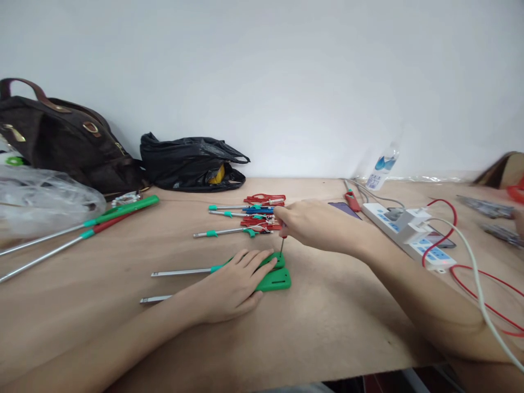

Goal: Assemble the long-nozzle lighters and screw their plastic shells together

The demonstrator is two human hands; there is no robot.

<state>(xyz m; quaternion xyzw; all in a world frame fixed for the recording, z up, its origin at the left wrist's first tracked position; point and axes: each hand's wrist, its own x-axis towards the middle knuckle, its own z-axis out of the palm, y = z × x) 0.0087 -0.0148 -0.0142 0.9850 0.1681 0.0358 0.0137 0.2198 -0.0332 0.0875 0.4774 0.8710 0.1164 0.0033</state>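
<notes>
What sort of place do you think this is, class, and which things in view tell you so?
Probably a small assembly workbench. Long-nosed lighters lie in a batch on the wooden table, the right hand holds a screwdriver to a green one under the left hand, and a power strip sits nearby.

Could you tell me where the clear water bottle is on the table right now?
The water bottle is at the back right of the table, by the wall, just behind the white power strip.

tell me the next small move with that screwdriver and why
Probably turn the screwdriver in place: its tip already stands upright on the green handle, the right hand grips its top, and the left hand presses the handle flat on the table.
</notes>
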